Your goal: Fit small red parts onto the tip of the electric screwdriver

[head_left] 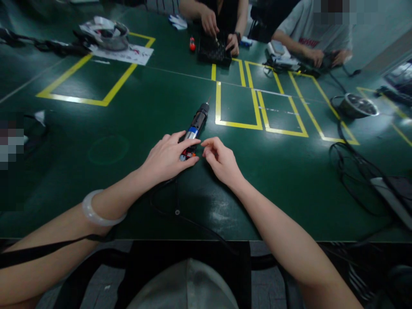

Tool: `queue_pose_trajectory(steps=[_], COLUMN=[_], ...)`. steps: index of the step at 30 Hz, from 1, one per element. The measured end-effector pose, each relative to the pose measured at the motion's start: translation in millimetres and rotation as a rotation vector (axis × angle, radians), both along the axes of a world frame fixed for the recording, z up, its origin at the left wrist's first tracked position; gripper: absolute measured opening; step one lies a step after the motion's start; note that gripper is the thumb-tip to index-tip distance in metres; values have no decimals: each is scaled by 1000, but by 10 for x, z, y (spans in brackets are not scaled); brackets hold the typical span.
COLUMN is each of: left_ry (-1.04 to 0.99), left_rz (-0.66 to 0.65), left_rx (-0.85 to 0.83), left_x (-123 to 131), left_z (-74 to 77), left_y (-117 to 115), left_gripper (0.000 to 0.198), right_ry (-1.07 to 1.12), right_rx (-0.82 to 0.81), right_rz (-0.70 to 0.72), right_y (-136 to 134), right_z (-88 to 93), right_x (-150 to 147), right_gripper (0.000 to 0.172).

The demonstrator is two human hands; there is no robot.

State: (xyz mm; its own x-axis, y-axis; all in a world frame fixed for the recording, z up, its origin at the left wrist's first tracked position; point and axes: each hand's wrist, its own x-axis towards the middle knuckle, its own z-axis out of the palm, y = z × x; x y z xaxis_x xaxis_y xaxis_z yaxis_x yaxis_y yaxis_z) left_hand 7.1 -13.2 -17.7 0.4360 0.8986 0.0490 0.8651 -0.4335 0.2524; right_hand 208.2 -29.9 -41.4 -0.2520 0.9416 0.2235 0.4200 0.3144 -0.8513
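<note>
A black electric screwdriver (pixel 197 124) with a blue band lies on the green table (pixel 128 128), tip pointing away from me; its cord trails back toward the table's near edge. My left hand (pixel 165 158) rests over the tool's rear end, fingers laid across it. Just to the right of the tool is my right hand (pixel 219 159), fingers curled in a loose pinch with the fingertips near the handle. I cannot make out anything held in the right hand.
Yellow tape rectangles (pixel 238 107) mark the table. Black cables (pixel 357 176) lie at the right, with a round fan (pixel 355 105) beyond. Across the table, two people work over a black tray (pixel 214 51) and a device (pixel 283 56). A bowl (pixel 109 34) on paper sits at the far left.
</note>
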Motion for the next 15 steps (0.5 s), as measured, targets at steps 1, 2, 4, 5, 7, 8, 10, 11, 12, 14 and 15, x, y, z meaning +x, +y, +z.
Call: queue_pose_trajectory(steps=[1,2,4,5,7,8,10,11,12,14,15], left_ry=[8,17,43,56,72,72,49,27,3,-28,-22], left_rz=[-4,-10,-24,-28,-19,-7,31,52,70,105,123], left_rx=[6,17,47,62,77,76,66,57,46,22,13], left_x=[0,-5,-35,-62,-142,-196,-332,-413,-503,-705,-815], left_z=[2,3,1,-2,-11,-17,-29,-35,-39,-42,-42], left_y=[3,10,39,62,122,159,247,297,352,471,536], left_gripper=[57,57,57,57,57,58,61,64,70,83,88], right_ry=[10,18,34,43,66,73,69,59,45,13,0], right_rx=[-3,-6,-9,-10,-8,-9,-19,-26,-31,-36,-34], right_rz=[-9,-19,-39,-46,-50,-48,-42,-40,-39,-36,-35], right_y=[9,18,38,47,62,67,70,69,67,62,60], right_z=[-9,-19,-37,-45,-52,-53,-46,-42,-37,-30,-29], right_x=[24,45,79,91,105,108,108,107,105,102,102], right_gripper=[18,17,16,16,16,16,16,16,16,15,14])
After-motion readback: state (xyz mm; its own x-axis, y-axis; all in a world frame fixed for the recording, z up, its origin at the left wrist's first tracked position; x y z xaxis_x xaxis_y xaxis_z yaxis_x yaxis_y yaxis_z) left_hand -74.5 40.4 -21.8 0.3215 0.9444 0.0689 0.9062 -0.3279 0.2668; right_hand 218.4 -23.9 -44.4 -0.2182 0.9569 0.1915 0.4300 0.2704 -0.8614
